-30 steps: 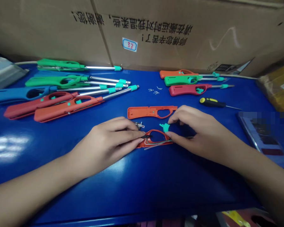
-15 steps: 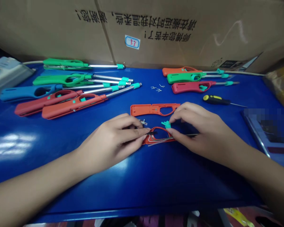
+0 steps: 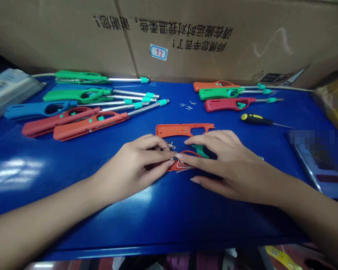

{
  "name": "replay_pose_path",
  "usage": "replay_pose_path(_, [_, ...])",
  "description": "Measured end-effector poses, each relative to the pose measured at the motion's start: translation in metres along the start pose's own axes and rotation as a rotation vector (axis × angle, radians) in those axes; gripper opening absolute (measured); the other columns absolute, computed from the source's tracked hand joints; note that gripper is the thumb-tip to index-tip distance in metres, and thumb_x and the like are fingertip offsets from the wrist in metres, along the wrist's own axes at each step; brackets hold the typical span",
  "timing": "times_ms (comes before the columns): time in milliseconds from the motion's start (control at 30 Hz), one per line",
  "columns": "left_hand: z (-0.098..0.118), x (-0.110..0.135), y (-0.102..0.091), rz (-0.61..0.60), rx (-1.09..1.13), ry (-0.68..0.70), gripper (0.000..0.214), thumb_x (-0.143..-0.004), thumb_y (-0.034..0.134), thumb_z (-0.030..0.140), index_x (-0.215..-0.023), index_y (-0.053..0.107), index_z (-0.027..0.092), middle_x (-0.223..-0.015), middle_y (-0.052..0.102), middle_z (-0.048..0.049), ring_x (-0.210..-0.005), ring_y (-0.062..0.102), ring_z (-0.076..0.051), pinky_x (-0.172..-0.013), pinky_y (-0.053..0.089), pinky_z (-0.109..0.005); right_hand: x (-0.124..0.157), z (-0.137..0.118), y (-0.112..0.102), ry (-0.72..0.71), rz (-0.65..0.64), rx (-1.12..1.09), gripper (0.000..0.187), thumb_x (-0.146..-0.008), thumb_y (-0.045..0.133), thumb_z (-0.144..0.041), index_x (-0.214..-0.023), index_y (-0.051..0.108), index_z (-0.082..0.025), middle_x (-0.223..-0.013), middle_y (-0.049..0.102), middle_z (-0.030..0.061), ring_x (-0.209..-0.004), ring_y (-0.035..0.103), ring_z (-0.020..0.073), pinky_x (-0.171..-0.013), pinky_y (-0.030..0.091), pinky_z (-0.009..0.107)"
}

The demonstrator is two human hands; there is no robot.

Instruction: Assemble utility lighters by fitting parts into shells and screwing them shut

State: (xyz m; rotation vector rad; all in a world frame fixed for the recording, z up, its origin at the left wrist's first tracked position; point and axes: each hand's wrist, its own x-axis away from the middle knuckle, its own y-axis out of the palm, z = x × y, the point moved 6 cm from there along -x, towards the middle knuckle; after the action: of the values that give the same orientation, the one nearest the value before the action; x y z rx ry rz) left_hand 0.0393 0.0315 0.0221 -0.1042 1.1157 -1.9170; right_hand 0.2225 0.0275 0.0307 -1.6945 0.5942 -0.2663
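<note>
My left hand (image 3: 141, 159) is closed, pinching the left end of an orange lighter shell half (image 3: 171, 167) with wires in it. Its fingertips press beside a small black part. Over the same shell reaches my right hand (image 3: 225, 161), fingers apart, its index fingertip touching down close to my left fingertips. Partly under my right hand shows the teal trigger (image 3: 199, 149), no longer between any fingers. Beyond my hands lies the matching orange shell half (image 3: 169, 130), hollow side up. A small metal piece (image 3: 171, 145) pokes out by my left fingers.
Several assembled lighters (image 3: 90, 125) lie at the left; more (image 3: 228, 104) are at the back right. A yellow-black screwdriver (image 3: 255, 119), small white pins (image 3: 189, 108) and a dark flat device (image 3: 312, 168) are on the blue table (image 3: 157, 221). Behind stands a cardboard box (image 3: 186, 67).
My right hand has let go of the teal trigger, which now lies by the shell. Its fingers have spread and moved left toward my left fingertips. My left hand keeps its grip.
</note>
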Motion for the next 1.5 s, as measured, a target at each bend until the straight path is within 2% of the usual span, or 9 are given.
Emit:
replay_pose_path(333, [-0.0034, 0.0021, -0.002, 0.047, -0.012, -0.01, 0.012, -0.093, 0.071, 0.02, -0.101, 0.079, 0.015, -0.096, 0.07, -0.0041, -0.086, 0.068, -0.01, -0.078, 0.053, -0.02, -0.0007, -0.0014, 0.0057, -0.012, -0.045, -0.014, 0.046, -0.103, 0.052, -0.04, -0.148, 0.052, -0.029, -0.148, 0.05, 0.0126, -0.133, 0.046, 0.0309, -0.106, 0.039, 0.054])
replay_pose_path(633, [-0.0009, 0.0016, -0.0029, 0.069, -0.018, 0.025, 0.01, -0.093, 0.071, 0.019, -0.098, 0.079, 0.015, -0.097, 0.073, -0.0042, -0.089, 0.069, -0.011, -0.083, 0.054, -0.019, -0.0005, -0.0023, 0.0035, -0.024, -0.024, -0.011, 0.045, -0.103, 0.053, -0.039, -0.146, 0.054, -0.026, -0.148, 0.052, 0.0135, -0.132, 0.047, 0.0307, -0.105, 0.039, 0.053])
replay_pose_path(1033, [0.0005, 0.0031, -0.0036, 0.069, -0.045, 0.031, 0.012, -0.093, 0.072, 0.018, -0.102, 0.078, 0.014, -0.099, 0.073, -0.0054, -0.092, 0.07, -0.013, -0.084, 0.055, -0.022, -0.0024, -0.0034, 0.0027, -0.02, 0.038, -0.058, 0.036, -0.101, 0.056, -0.031, -0.134, 0.063, -0.019, -0.141, 0.06, 0.0127, -0.125, 0.052, 0.0283, -0.103, 0.04, 0.05])
replay_pose_path(1233, [0.0028, 0.0033, -0.0031, 0.078, -0.05, 0.076, 0.013, -0.092, 0.072, 0.018, -0.102, 0.079, 0.013, -0.101, 0.074, -0.0075, -0.094, 0.07, -0.015, -0.086, 0.057, -0.024, -0.0012, -0.0038, 0.0049, -0.026, 0.016, -0.04, 0.038, -0.102, 0.055, -0.033, -0.136, 0.062, -0.021, -0.147, 0.056, 0.0129, -0.129, 0.05, 0.0303, -0.105, 0.039, 0.053])
replay_pose_path(1500, [0.0016, 0.0031, -0.0032, 0.083, -0.072, 0.045, 0.012, -0.093, 0.072, 0.02, -0.1, 0.08, 0.014, -0.099, 0.074, -0.0069, -0.091, 0.071, -0.015, -0.083, 0.057, -0.024, -0.0033, -0.0067, 0.0084, -0.012, -0.039, 0.033, 0.043, -0.104, 0.05, -0.04, -0.144, 0.057, -0.026, -0.155, 0.048, 0.014, -0.134, 0.046, 0.0352, -0.106, 0.038, 0.058])
